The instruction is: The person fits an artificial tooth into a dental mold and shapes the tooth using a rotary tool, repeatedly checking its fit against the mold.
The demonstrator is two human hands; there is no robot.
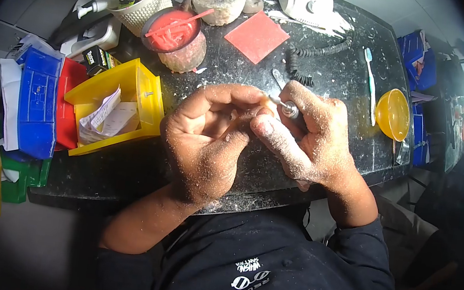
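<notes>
My left hand [204, 133] is closed, with thumb and fingertips pinching a small pale, yellowish piece [270, 104]. Most of that piece is hidden by the fingers, so its exact kind does not show. In my right hand [317, 135] is a rotary handpiece [290, 110] with a metal nose, its tip pointing at the piece. The two hands meet above the front part of the black table, thumbs close together. Whitish dust coats both hands, thickest on the right thumb and fingers.
A yellow bin [153, 103] with papers stands left, near blue [38, 104] and red bins [73, 79]. Behind are a pot of pink pieces [182, 58] and a red sheet [257, 36]. A coiled cord [318, 52], toothbrush [371, 87] and yellow bowl [392, 114] lie right.
</notes>
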